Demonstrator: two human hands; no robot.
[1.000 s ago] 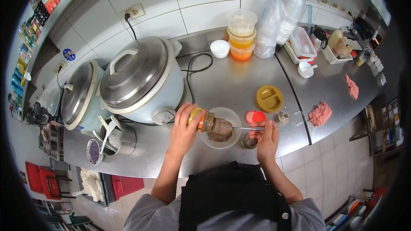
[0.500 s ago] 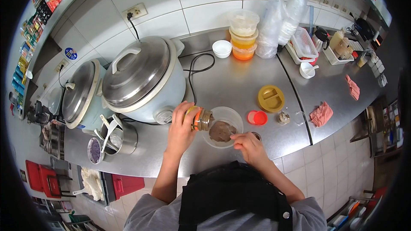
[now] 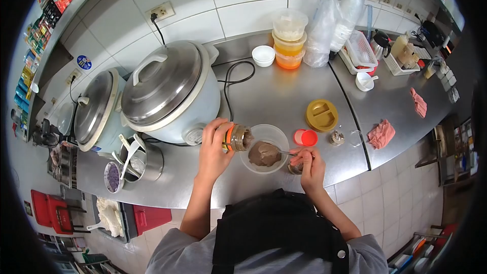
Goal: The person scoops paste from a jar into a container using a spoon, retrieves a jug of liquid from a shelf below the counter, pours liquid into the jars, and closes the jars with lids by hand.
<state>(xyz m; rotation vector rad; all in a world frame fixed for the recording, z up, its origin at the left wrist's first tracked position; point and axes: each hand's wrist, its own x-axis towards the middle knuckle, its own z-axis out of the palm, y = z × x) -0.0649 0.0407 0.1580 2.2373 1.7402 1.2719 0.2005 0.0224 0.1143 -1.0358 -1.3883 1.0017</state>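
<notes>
My left hand (image 3: 214, 147) is wrapped round a glass jar (image 3: 238, 137) with an orange label, tipped on its side with its mouth toward the bowl. Some brownish stuff clings inside the jar's mouth. Below and right of it, a clear plastic bowl (image 3: 274, 132) holds a greyish-brown paste (image 3: 265, 154). My right hand (image 3: 309, 165) pinches the handle of a metal spoon (image 3: 287, 152), whose head end reaches into the bowl at the paste. Partly hidden by that hand, a small glass jar (image 3: 295, 168) stands on the counter.
A red lid (image 3: 306, 137), a yellow-brown lid (image 3: 322, 116) and a small jar (image 3: 336, 137) lie to the right, near a pink cloth (image 3: 381, 134). A big rice cooker (image 3: 167, 91) and a metal pot (image 3: 152, 162) with utensils stand left. Stacked tubs (image 3: 289, 45) stand behind.
My right hand has moved right and slightly up from the bowl's edge, so more of the spoon's handle shows. The paste looks more heaped. My left hand holds the jar almost in place.
</notes>
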